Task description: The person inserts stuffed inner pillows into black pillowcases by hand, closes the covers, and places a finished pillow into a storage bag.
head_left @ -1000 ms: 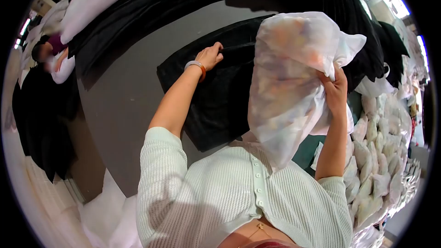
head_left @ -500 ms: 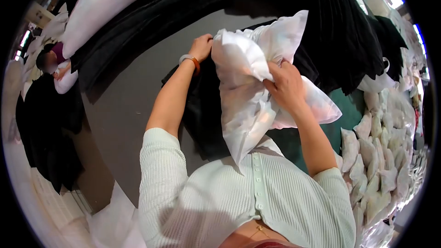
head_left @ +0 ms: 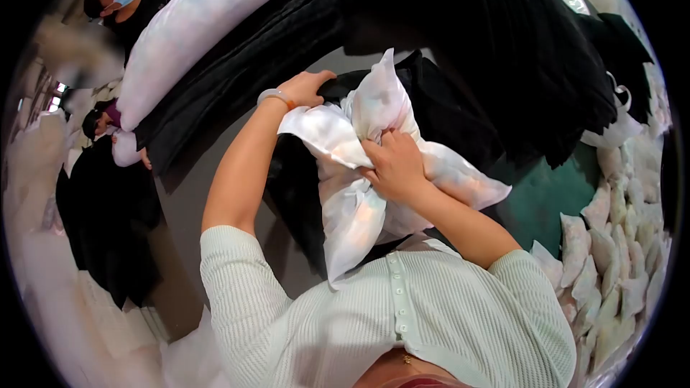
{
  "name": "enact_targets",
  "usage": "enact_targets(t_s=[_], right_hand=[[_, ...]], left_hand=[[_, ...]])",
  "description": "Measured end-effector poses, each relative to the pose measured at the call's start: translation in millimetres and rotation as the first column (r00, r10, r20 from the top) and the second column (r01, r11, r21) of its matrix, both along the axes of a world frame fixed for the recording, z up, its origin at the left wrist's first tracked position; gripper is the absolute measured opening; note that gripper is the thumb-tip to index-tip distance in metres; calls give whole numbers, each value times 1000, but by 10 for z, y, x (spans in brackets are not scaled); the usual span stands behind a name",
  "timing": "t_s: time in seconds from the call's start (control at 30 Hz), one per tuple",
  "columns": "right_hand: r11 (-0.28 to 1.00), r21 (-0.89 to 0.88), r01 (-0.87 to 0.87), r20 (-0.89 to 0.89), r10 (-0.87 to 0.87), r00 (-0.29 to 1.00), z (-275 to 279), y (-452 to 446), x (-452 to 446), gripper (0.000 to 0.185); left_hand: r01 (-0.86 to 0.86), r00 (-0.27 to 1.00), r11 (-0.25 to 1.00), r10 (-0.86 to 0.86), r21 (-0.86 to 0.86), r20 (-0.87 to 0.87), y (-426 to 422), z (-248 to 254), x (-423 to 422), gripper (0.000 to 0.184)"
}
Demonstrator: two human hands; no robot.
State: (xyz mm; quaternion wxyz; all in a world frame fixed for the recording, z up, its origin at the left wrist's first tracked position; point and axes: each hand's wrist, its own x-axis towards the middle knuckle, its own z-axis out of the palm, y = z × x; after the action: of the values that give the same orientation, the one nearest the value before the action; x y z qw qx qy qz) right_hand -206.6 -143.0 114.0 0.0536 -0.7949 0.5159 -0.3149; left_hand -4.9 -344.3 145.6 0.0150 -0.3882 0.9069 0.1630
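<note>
My right hand (head_left: 396, 165) is closed on the bunched middle of a stuffed, pillow-shaped white bag (head_left: 352, 215). Its corners stick out around the fist, and pale pink and bluish tints show through the thin cover. Just beyond the bag's upper left corner, my left hand (head_left: 307, 88) has its fingers stretched out over black cloth (head_left: 460, 111) and does not grip the bag. I cannot tell whether its fingertips touch the cloth. More black cloth lies under the bag on the grey table (head_left: 205, 151).
A large black cloth pile (head_left: 489, 36) rises at the back. A long white stuffed sack (head_left: 208, 25) lies at upper left, near a masked person (head_left: 126, 0). Another person (head_left: 108, 123) is farther left. Many small white bags (head_left: 611, 244) are heaped at right beside a green surface (head_left: 553, 187).
My left hand has let go of the bag's edge and opened. My right hand has moved left and down with the bag, whose corners are now gathered more tightly. The masked person shows more.
</note>
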Motion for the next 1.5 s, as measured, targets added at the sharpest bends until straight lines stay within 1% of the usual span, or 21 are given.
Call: enact_targets(t_s=[0.1, 0.23, 0.37, 0.43, 0.47, 0.5, 0.57, 0.6, 0.63, 0.7, 0.77, 0.83, 0.9, 0.93, 0.97, 1.1, 1.23, 1.37, 1.4, 1.47, 1.5], right_hand=[[999, -13, -34, 72, 35, 997, -64, -51, -127, 36], [996, 48, -77, 127, 70, 989, -186, -160, -315, 37], [993, 29, -111, 241, 100, 965, -220, -231, -491, 38], [994, 16, -112, 255, 104, 961, -201, -263, -604, 44], [994, 22, -110, 258, 101, 961, -214, -297, -662, 44], [992, 109, -70, 334, 30, 942, -243, -356, -762, 51], [989, 134, 60, 477, -117, 871, -381, -529, -935, 70], [985, 78, 157, 550, -173, 817, -479, -616, -992, 80], [930, 328, 166, 517, -324, 792, -362, -668, -1108, 94], [909, 357, 217, 540, -390, 746, -264, -743, -1223, 94], [885, 298, 359, 439, -461, 772, -476, -855, -1266, 91], [846, 214, 488, 333, -533, 778, -551, -910, -1280, 88], [873, 424, 242, 514, -452, 729, -599, -893, -1267, 82], [924, 269, 271, 509, -376, 774, -582, -869, -1159, 78], [935, 254, 249, 470, -344, 813, -560, -815, -1035, 76], [926, 177, 333, 101, -354, 930, -474, -777, -741, 71], [802, 227, 552, -161, -528, 834, -821, -1177, -769, 55], [810, 349, 471, -99, -468, 878, -819, -1366, -930, 36], [758, 448, 474, 61, -555, 830, -663, -1300, -890, 37], [792, 334, 511, 140, -578, 804, -635, -1218, -776, 43], [844, 106, 526, 50, -533, 845, -732, -1210, -731, 47]], left_hand=[[18, 930, 998, 4, -55, 368, -132, 8, -346, 45], [205, 868, 945, -55, -256, 494, -418, -342, -667, 27], [165, 920, 932, -27, -324, 392, -631, -543, -933, 18], [-388, 916, 887, 341, -249, -210, -654, -516, -1093, 21], [-478, 840, 868, 406, -135, -360, -695, -476, -1121, 24], [-443, 827, 896, 421, 29, -372, -712, -395, -1132, 25], [-311, 950, 949, 309, -59, -44, -546, -85, -1290, 24], [-307, 951, 950, 304, -56, -47, -529, -101, -1324, 24], [-199, 977, 968, 208, -149, 43, -516, -117, -1371, 23], [-65, 986, 969, 99, -237, 136, -523, -155, -1470, 21], [-65, 996, 956, 46, -287, -71, -522, -269, -1545, 20], [-39, 999, 978, 34, -203, -29, -463, -335, -1640, 18], [-61, 997, 988, 69, -139, 47, -371, -398, -1716, 17], [-40, 987, 981, 69, -191, 145, -457, -551, -1727, 18], [-54, 986, 974, 88, -222, 145, -540, -692, -1699, 20], [-349, 879, 895, 209, -279, -429, -366, -310, -1843, 16], [-26, 905, 930, -135, -368, -404, 176, -222, -1871, 12], [46, 938, 936, -161, -348, -308, 357, -444, -1893, 14], [-13, 943, 930, -111, -366, -315, 299, -412, -1906, 13], [-81, 943, 915, -57, -395, -327, 189, -357, -1906, 13], [-117, 937, 912, -30, -393, -349, 142, -374, -1915, 13]])
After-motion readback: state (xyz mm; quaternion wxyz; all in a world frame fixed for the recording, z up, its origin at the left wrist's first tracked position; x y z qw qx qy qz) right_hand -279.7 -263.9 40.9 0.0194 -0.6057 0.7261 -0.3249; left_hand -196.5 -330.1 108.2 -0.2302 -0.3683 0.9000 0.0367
